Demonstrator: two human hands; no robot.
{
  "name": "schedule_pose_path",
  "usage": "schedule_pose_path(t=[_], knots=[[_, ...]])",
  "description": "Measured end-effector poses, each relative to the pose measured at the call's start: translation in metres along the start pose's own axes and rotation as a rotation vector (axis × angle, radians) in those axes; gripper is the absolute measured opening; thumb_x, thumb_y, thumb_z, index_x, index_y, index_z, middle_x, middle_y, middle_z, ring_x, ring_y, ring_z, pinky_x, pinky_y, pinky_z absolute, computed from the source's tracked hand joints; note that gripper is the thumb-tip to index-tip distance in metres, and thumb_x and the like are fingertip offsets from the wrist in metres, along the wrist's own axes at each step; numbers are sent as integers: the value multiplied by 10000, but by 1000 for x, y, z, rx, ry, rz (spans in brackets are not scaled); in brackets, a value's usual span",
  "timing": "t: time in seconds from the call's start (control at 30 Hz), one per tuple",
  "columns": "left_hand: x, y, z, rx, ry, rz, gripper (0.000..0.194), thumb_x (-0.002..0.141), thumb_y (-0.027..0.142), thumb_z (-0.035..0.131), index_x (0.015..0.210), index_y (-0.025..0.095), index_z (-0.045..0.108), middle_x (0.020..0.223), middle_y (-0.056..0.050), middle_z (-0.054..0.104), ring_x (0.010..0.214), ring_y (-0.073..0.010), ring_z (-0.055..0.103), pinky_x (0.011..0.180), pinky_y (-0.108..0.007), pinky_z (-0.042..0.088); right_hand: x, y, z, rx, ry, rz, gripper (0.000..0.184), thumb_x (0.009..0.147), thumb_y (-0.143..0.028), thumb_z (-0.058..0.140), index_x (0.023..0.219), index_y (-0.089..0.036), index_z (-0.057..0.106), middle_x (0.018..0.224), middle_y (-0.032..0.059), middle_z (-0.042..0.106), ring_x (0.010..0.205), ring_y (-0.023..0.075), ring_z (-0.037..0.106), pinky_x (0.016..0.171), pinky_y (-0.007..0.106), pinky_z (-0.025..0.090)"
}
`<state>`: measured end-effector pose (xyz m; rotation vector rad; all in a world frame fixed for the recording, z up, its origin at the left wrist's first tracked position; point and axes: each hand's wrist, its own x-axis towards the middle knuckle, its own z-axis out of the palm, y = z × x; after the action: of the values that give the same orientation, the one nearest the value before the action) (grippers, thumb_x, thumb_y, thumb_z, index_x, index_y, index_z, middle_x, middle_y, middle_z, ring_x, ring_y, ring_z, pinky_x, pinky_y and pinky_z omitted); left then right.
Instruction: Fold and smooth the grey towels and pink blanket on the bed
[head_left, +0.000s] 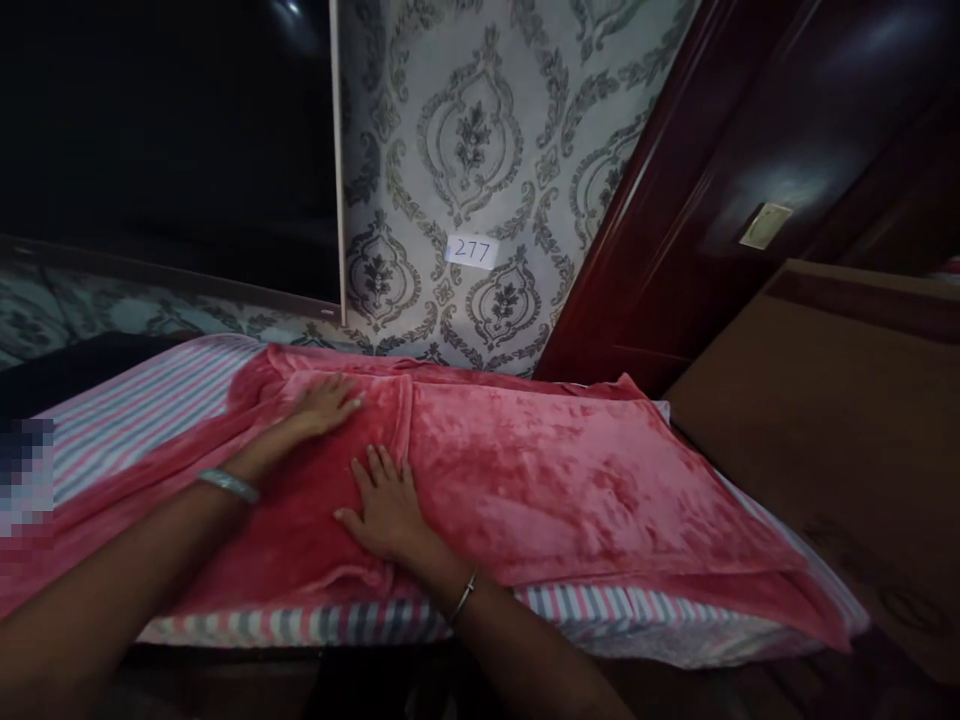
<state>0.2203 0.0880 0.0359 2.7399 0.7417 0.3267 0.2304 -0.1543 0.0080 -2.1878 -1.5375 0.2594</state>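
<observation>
A plush pink-red blanket (570, 480) lies spread over a striped cloth (157, 400), with part of it folded over on the left. My left hand (324, 405) rests flat on the folded part near its far edge, fingers stretched out. Closer to me, my right hand (386, 505) presses flat on the blanket beside the fold's raised edge, its fingers spread. Neither hand grips the fabric. Each wrist wears a bracelet. Some wrinkles and darker brushed patches show in the pile.
Behind the blanket stands a patterned wall with a paper label (472, 251) reading 277. A large dark screen (165, 140) hangs at the left. To the right are a dark red wooden door (675, 200) and a big cardboard box (817, 430) against the blanket's end.
</observation>
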Motion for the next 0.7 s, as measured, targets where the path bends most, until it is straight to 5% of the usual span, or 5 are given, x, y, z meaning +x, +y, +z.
schedule_pose_path(t=[0.17, 0.4, 0.7], knots=[[-14, 16, 33, 224, -64, -10, 613, 1015, 410, 396, 1594, 210, 395, 1702, -151, 265, 1568, -424, 196, 1219, -695, 126, -3, 5, 9, -6, -32, 3, 784, 1019, -631, 384, 1623, -140, 286, 1722, 152, 134, 1604, 293, 63, 1278, 618, 79], [-15, 16, 26, 217, -69, 2, 608, 1017, 412, 404, 1583, 189, 417, 1685, -175, 297, 1550, -446, 232, 1208, -703, 166, -15, 9, 3, 31, -48, -23, 732, 1010, -591, 458, 1615, -205, 314, 1712, 134, 205, 1599, 277, 116, 1271, 620, 116], [-12, 22, 17, 218, -90, 34, 619, 1024, 395, 379, 1578, 117, 392, 1675, -222, 280, 1538, -436, 255, 1183, -682, 224, -77, 25, -8, 21, -70, -39, 619, 1057, -535, 400, 1611, -265, 332, 1698, 56, 288, 1575, 237, 220, 1285, 504, 188]])
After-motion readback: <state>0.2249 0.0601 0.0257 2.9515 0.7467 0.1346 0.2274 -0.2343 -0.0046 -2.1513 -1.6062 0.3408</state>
